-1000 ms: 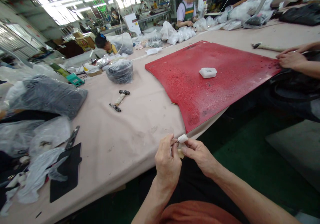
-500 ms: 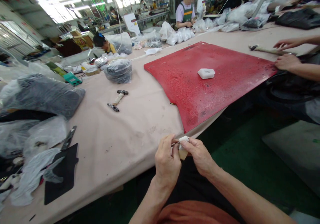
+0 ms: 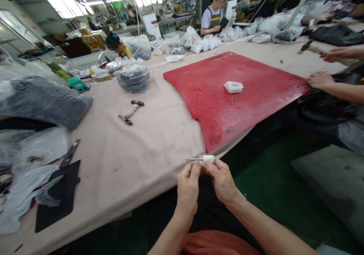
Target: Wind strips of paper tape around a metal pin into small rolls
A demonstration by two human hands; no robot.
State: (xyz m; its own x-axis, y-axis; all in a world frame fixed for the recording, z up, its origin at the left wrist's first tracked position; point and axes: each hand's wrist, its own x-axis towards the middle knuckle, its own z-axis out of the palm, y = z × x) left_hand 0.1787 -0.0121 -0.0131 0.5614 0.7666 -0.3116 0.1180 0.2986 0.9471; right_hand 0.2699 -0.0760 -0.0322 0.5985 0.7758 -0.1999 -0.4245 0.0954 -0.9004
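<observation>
Just off the near edge of the table, my left hand (image 3: 188, 184) and my right hand (image 3: 222, 179) are pinched together on a small tool (image 3: 206, 159). It has a thin metal shaft pointing left and a head wrapped in white. The fingers of both hands are closed round it. Beyond them a red cutting mat (image 3: 241, 99) lies on the pink table (image 3: 136, 148), with a white block (image 3: 233, 87) resting on it.
A small hammer (image 3: 133, 107) and a metal tool (image 3: 125, 119) lie mid-table. Plastic bags of dark goods (image 3: 42, 99) and a black piece (image 3: 57, 194) crowd the left. Another person's hands (image 3: 321, 80) work at the right, one holding a hammer (image 3: 309, 48). More workers sit at the far end.
The metal shaft now shows, sticking out leftward from between my fingers. My hands have shifted slightly lower. The person at the right has lifted a hammer.
</observation>
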